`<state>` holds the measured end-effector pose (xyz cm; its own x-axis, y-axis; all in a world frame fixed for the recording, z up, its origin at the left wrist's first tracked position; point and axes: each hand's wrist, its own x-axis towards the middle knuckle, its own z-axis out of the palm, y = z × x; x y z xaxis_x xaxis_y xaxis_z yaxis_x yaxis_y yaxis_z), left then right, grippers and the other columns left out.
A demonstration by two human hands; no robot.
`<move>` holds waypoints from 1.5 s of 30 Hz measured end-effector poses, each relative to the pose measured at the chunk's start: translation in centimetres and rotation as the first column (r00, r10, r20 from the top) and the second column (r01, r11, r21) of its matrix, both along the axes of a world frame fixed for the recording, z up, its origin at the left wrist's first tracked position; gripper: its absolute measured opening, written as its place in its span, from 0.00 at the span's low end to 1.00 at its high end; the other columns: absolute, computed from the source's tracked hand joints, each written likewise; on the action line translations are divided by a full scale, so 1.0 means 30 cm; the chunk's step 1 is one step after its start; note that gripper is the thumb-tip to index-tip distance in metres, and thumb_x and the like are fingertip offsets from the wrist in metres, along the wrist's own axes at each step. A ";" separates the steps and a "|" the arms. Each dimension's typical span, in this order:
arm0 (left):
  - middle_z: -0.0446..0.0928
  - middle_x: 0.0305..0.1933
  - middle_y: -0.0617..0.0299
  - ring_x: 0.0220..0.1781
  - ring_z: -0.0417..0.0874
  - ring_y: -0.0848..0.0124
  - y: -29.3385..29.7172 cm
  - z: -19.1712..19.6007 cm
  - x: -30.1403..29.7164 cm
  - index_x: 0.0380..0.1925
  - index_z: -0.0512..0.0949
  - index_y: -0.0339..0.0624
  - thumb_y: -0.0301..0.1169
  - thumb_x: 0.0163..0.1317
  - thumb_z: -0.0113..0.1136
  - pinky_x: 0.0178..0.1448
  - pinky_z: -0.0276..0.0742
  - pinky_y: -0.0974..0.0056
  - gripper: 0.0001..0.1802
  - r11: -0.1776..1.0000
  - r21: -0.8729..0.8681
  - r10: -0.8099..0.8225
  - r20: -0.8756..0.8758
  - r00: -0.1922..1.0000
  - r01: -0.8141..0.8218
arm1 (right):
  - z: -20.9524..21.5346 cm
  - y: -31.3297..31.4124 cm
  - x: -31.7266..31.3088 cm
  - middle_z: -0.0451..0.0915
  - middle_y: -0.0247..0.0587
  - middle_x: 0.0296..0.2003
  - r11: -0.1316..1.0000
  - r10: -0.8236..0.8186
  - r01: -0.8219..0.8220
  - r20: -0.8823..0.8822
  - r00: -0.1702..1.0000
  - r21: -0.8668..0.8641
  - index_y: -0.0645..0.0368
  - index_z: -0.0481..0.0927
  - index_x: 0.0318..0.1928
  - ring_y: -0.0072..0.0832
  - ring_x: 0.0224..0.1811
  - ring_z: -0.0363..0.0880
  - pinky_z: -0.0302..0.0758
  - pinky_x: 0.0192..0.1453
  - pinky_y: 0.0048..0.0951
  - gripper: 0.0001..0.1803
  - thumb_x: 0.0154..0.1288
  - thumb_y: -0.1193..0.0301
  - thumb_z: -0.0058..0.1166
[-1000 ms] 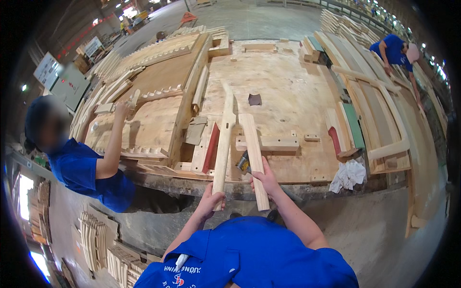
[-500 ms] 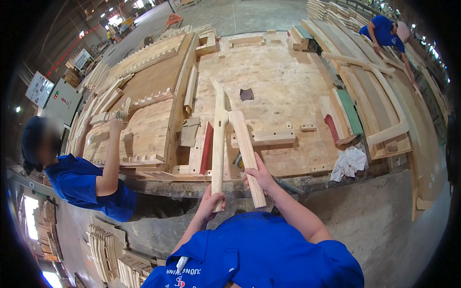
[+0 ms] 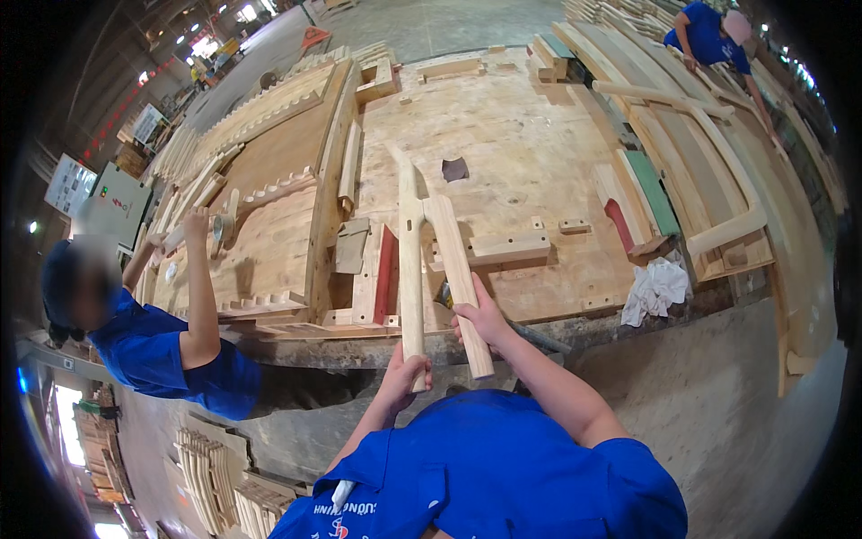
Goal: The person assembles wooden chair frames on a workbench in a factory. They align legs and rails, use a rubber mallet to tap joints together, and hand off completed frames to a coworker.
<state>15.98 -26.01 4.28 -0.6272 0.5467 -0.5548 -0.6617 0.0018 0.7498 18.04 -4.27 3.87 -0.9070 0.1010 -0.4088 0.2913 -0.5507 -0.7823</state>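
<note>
My left hand (image 3: 401, 375) is closed around the lower end of a long, slightly curved wooden chair leg (image 3: 411, 269), which has a small slot in its upper part. My right hand (image 3: 483, 320) grips a straighter, thicker wooden rail (image 3: 454, 269) along its lower half. The rail's upper end meets the leg beside the slot, so the two form a narrow V. Whether they are joined or only touching I cannot tell. Both parts are held above the near edge of the wooden workbench (image 3: 512, 117).
Several wooden jig blocks (image 3: 503, 250) sit on the bench, with a dark sandpaper piece (image 3: 455, 169) beyond. A white cloth (image 3: 656, 290) lies at the right edge. One co-worker (image 3: 180, 332) handles parts at left; another person (image 3: 709, 40) leans over frames far right.
My view has shifted slightly. The rail's lower end has come a little closer to the leg's. The left co-worker's hands have moved. My grip stays the same.
</note>
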 end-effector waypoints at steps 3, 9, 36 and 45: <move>0.71 0.31 0.57 0.22 0.74 0.68 0.006 0.021 -0.004 0.58 0.55 0.47 0.23 0.58 0.51 0.23 0.73 0.64 0.28 1.000 -0.009 0.008 0.004 1.000 -0.008 | 0.003 0.009 0.017 0.75 0.45 0.26 1.000 0.011 -0.011 0.005 1.000 0.015 0.40 0.33 0.73 0.29 0.20 0.75 0.77 0.21 0.32 0.48 0.64 0.75 0.49; 0.70 0.30 0.56 0.21 0.74 0.68 0.029 0.024 0.008 0.55 0.56 0.46 0.24 0.57 0.51 0.23 0.73 0.64 0.26 0.998 -0.046 0.031 -0.026 0.999 -0.033 | 0.006 0.018 -0.021 0.75 0.44 0.26 1.000 0.027 -0.028 -0.021 0.999 -0.014 0.40 0.34 0.73 0.29 0.20 0.76 0.76 0.21 0.32 0.48 0.63 0.75 0.50; 0.70 0.31 0.58 0.22 0.72 0.71 -0.053 0.011 -0.004 0.50 0.60 0.46 0.26 0.60 0.50 0.23 0.71 0.66 0.19 0.981 0.157 0.093 0.130 0.987 -0.113 | 0.056 0.040 0.126 0.74 0.43 0.24 0.994 0.099 -0.097 -0.032 0.995 0.051 0.42 0.34 0.74 0.28 0.18 0.74 0.75 0.19 0.32 0.49 0.62 0.77 0.51; 0.66 0.30 0.60 0.22 0.67 0.74 -0.205 -0.106 -0.024 0.53 0.63 0.45 0.33 0.61 0.54 0.22 0.67 0.70 0.21 0.827 0.505 0.024 0.406 0.913 -0.246 | -0.012 0.104 0.198 0.71 0.42 0.29 0.674 -0.052 -0.114 -0.202 0.978 -0.730 0.49 0.61 0.62 0.23 0.25 0.70 0.71 0.24 0.25 0.23 0.68 0.65 0.47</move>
<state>15.26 -32.17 1.10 -0.5274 0.7489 -0.4012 -0.8480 -0.4349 0.3029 23.97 -1.14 3.51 -0.9699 -0.1855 -0.1579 0.2115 -0.9628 -0.1680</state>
